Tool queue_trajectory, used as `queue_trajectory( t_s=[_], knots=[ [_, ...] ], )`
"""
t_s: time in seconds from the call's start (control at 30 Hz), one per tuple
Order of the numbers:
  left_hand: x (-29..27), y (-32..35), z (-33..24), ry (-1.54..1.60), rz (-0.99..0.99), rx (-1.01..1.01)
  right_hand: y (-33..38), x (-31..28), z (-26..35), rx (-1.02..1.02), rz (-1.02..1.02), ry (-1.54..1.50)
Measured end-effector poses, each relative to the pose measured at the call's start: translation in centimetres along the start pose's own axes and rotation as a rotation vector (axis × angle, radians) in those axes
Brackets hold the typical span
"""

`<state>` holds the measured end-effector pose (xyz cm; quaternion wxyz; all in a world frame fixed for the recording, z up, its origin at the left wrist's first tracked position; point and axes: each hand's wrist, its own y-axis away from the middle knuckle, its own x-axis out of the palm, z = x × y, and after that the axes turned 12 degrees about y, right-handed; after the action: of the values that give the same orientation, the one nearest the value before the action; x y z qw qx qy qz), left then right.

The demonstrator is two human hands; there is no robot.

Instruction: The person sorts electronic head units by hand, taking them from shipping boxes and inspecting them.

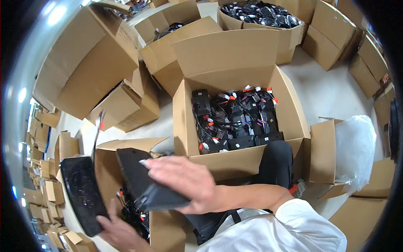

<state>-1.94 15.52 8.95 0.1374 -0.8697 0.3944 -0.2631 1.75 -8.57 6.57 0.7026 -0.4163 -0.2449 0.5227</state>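
Note:
My left hand [121, 233], a little blurred, grips the lower edge of a long, flat black plastic unit [82, 195]. From that unit's top a thin cable [96, 140] rises, with a red and white connector at its end. Over an open carton at the lower left, my right hand [184, 178] is closed around an angular black plastic casing [134, 168], palm over its top. Beneath both hands, more black units with wires [142, 222] lie inside that carton, partly hidden by the casing.
Straight ahead stands an open carton [222, 75] with rows of black units [239, 126] and loose connectors. Behind it, another carton holds a heap of black parts [260, 14]. Tall cartons [92, 63] stand at the left. Clear plastic wrap [357, 147] bulges from a carton at the right.

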Motion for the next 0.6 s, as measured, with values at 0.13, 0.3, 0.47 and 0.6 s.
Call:
queue_trajectory(
  t_s=[0.13, 0.3, 0.47, 0.6],
  knots=[
    [0.7, 5.3, 3.3, 0.228, 0.348, -0.054, 0.5, 0.9, 1.6, -0.192, -0.125, 0.323],
    [7.3, 13.2, 1.9, 0.208, 0.243, -0.223, 2.3, -1.7, 0.0, -0.299, -0.124, 0.408],
    [9.9, 13.9, 1.2, 0.083, 0.198, -0.438, 4.6, -4.2, -1.7, -0.32, 0.168, 0.275],
    [8.5, 12.1, 2.4, 0.24, 0.103, -0.859, 6.2, -5.6, -1.3, -0.329, 0.15, 0.097]
  ],
)
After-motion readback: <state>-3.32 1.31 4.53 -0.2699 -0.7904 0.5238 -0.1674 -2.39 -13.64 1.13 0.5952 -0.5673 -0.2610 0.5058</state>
